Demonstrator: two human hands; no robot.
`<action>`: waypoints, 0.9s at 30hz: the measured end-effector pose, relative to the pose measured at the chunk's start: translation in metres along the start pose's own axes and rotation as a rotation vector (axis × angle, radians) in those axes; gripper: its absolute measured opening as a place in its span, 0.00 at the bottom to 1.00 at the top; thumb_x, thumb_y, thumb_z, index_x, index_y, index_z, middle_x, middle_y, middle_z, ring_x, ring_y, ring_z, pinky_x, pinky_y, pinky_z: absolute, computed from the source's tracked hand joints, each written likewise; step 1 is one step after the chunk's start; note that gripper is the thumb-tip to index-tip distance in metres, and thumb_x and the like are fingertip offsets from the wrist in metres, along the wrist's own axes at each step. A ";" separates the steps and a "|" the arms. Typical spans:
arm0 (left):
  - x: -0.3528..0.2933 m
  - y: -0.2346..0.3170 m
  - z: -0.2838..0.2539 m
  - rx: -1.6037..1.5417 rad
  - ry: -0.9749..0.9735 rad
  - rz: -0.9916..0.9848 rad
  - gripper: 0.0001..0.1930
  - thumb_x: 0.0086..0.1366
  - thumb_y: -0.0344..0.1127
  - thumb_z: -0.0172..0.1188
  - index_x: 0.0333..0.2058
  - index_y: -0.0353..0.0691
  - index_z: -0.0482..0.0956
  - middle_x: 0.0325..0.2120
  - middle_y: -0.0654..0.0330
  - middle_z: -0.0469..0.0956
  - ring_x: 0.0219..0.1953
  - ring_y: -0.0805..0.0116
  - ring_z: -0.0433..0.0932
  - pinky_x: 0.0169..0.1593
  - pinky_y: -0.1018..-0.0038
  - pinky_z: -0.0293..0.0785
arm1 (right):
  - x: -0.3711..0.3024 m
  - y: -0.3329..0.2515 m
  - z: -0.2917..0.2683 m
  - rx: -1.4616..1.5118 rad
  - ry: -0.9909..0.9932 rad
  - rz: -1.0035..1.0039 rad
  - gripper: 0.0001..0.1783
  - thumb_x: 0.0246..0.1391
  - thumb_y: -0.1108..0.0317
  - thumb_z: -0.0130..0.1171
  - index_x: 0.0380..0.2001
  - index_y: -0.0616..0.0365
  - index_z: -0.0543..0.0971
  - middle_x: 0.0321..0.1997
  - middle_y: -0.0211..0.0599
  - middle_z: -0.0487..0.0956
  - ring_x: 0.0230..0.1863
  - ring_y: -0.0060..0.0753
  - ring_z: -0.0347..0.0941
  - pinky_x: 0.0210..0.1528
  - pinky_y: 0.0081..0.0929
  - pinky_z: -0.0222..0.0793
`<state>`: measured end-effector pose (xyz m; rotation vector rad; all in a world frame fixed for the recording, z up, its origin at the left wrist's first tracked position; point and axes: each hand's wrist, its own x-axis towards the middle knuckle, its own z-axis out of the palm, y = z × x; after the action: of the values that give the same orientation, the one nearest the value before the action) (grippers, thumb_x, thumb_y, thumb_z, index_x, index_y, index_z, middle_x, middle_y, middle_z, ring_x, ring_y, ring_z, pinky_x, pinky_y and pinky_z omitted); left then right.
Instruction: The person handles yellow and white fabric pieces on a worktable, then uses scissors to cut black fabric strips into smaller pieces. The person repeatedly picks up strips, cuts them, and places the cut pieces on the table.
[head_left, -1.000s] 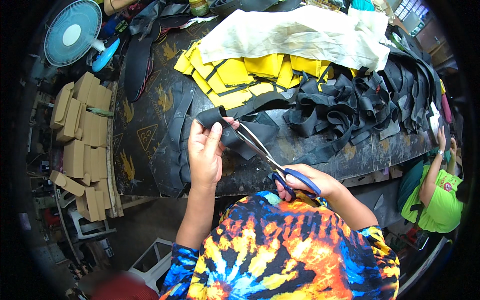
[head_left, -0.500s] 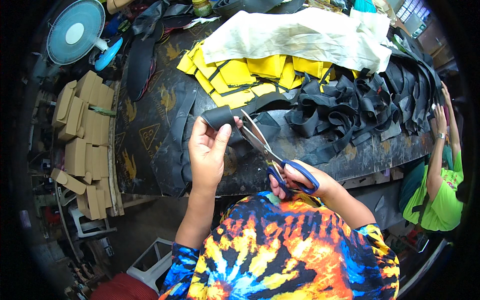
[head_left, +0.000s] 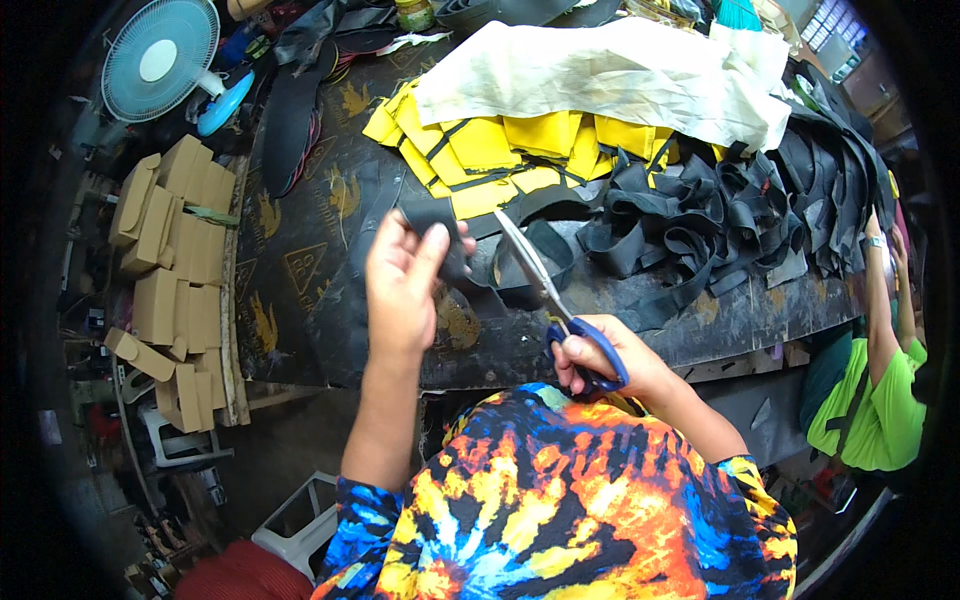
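Note:
My left hand (head_left: 398, 285) is raised over the near part of the dark table, its fingers closed on a black strip (head_left: 432, 218) that looks like leather or rubber. Part of this strip is blurred and covered by my fingers. In my right hand (head_left: 605, 355) is a pair of scissors (head_left: 535, 258), gripped by its blue handles. The blades are together and point up and away, just right of the strip and apart from it. A loop of black strip (head_left: 545, 290) lies on the table behind the blades.
Yellow pieces (head_left: 480, 150) lie partly under a white cloth (head_left: 600, 80). Many tangled black strips (head_left: 690, 220) fill the right side. Brown cardboard boxes (head_left: 165, 310) and a fan (head_left: 160, 60) stand left. Another person in a green shirt (head_left: 880, 400) reaches in from the right.
The scissors' blades have come together and moved off the strip's edge. My left hand has shifted slightly left and turned the strip, which now hangs lower behind the fingers.

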<state>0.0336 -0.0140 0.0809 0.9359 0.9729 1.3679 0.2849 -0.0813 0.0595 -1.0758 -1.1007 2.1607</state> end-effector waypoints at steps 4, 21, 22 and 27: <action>0.051 0.047 -0.027 0.100 -0.070 0.157 0.13 0.73 0.29 0.59 0.54 0.42 0.76 0.39 0.60 0.84 0.33 0.77 0.82 0.33 0.83 0.75 | -0.005 0.001 -0.010 0.056 0.088 -0.038 0.20 0.70 0.52 0.57 0.33 0.58 0.78 0.28 0.33 0.81 0.25 0.19 0.78 0.30 0.18 0.73; -0.035 0.000 -0.101 1.453 0.329 0.176 0.24 0.62 0.31 0.67 0.58 0.45 0.80 0.42 0.54 0.76 0.42 0.59 0.77 0.48 0.62 0.76 | -0.030 0.003 -0.039 0.044 0.160 -0.184 0.31 0.65 0.39 0.57 0.34 0.62 0.78 0.30 0.36 0.80 0.27 0.23 0.77 0.32 0.18 0.73; -0.036 0.005 -0.094 1.568 0.346 0.289 0.23 0.61 0.32 0.68 0.57 0.44 0.80 0.43 0.54 0.76 0.46 0.55 0.76 0.52 0.60 0.73 | -0.031 0.002 -0.039 0.037 0.174 -0.196 0.33 0.64 0.36 0.57 0.34 0.62 0.77 0.29 0.37 0.80 0.28 0.23 0.77 0.31 0.18 0.72; -0.032 0.007 -0.042 1.141 0.121 0.388 0.09 0.61 0.31 0.68 0.40 0.37 0.85 0.37 0.55 0.81 0.44 0.58 0.80 0.50 0.64 0.74 | -0.039 0.004 -0.041 0.020 0.221 -0.205 0.38 0.62 0.30 0.53 0.35 0.62 0.76 0.31 0.37 0.79 0.31 0.25 0.77 0.33 0.19 0.71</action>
<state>-0.0073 -0.0474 0.0739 1.9725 1.7867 1.1184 0.3406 -0.0921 0.0575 -1.1104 -1.0370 1.8422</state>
